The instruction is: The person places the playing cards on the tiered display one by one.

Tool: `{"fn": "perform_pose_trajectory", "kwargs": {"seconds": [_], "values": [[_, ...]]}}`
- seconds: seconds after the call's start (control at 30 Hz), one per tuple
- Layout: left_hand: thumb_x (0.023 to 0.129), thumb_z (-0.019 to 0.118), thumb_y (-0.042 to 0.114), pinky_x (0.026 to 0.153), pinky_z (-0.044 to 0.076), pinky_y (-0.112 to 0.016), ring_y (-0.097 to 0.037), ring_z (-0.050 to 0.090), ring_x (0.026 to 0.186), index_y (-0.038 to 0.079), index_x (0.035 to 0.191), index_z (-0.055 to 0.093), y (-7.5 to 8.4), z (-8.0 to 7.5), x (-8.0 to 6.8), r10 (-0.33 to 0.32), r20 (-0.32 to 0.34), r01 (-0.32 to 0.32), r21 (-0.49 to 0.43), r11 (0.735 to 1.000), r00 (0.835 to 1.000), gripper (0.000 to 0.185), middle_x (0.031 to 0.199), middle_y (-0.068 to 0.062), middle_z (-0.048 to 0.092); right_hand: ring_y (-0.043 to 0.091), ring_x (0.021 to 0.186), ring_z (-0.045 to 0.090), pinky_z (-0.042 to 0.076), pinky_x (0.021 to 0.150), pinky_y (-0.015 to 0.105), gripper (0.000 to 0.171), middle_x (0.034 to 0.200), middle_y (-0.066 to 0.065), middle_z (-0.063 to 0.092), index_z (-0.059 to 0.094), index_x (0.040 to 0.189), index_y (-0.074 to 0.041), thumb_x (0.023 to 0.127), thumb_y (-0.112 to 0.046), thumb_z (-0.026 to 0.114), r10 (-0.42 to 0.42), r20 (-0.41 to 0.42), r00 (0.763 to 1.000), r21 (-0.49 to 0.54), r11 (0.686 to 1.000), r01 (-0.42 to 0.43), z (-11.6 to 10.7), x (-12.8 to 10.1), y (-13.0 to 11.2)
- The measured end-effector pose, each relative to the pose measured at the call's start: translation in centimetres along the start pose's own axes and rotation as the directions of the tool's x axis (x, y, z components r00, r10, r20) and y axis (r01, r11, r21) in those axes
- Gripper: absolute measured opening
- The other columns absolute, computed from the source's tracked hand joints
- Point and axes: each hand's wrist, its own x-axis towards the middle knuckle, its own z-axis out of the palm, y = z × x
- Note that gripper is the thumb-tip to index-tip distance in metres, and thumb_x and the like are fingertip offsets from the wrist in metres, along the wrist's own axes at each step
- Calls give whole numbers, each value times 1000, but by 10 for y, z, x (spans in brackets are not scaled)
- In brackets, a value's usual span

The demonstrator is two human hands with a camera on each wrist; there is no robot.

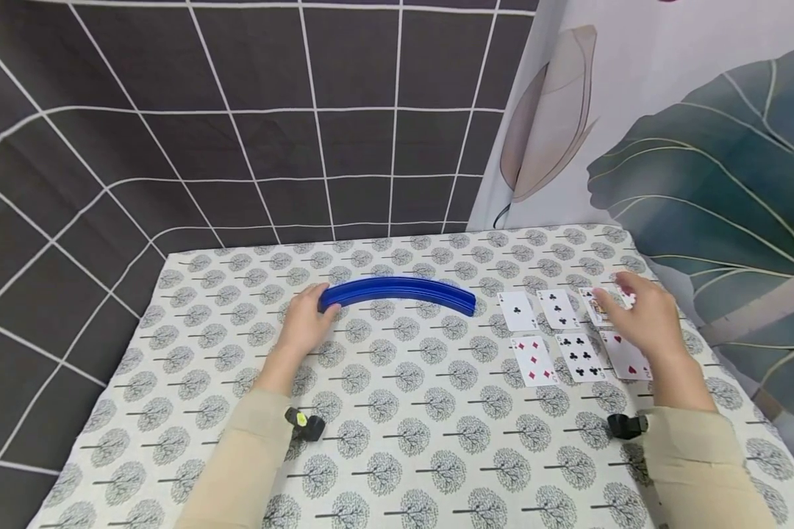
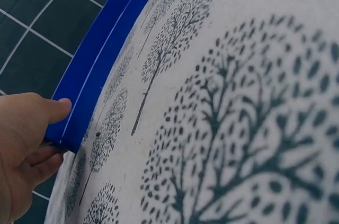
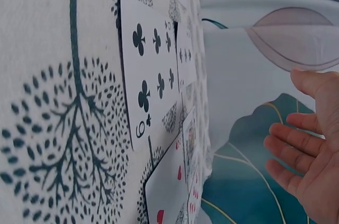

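A curved blue playing-card holder (image 1: 397,288) with long grooves lies across the back middle of the table. My left hand (image 1: 306,317) grips its left end; in the left wrist view the thumb is on the blue face of the holder (image 2: 87,75) and the other fingers are behind and under its end. On the right, my right hand (image 1: 648,312) hovers over the cards with fingers spread and nothing in it. Below it are a face card (image 1: 595,312) and a red heart card (image 1: 627,356), each partly hidden by the hand.
Left of these lie an ace of clubs (image 1: 517,311), another club card (image 1: 557,308), a five of diamonds (image 1: 534,360) and a six of clubs (image 1: 580,358), all face up in rows. A tree-print cloth (image 1: 397,441) covers the table. Behind hangs a dark grid curtain (image 1: 357,147).
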Motion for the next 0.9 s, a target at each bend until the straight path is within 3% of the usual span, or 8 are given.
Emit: {"fn": "perform_pose_trajectory", "kwargs": {"seconds": [0.27, 0.63, 0.9], "values": [[92, 75, 14, 116, 41, -54, -45, 53, 128, -4, 140, 54, -2, 1, 3, -17, -20, 17, -6, 1000, 1000, 55, 138, -25, 58, 55, 103, 56, 45, 86, 68, 57, 127, 37, 56, 52, 135, 11, 102, -35, 58, 5, -4, 1000, -17, 1000, -5, 0, -1, 4], [91, 74, 5, 112, 47, -51, -44, 59, 123, -5, 135, 59, -4, 4, 3, -18, -61, 16, -26, 1000, 998, 47, 134, -27, 61, 54, 113, 51, 41, 93, 68, 62, 131, 38, 54, 48, 139, 13, 103, -37, 55, 41, 26, 999, -21, 999, -41, 3, 1, 15], [92, 72, 6, 114, 44, -53, -44, 57, 125, -5, 135, 58, -2, 4, 4, -14, -59, 14, -5, 1000, 998, 47, 135, -27, 60, 54, 108, 51, 43, 86, 67, 64, 130, 37, 53, 46, 141, 10, 103, -40, 53, 73, 54, 996, -55, 996, -70, 1, 2, 24]]}}
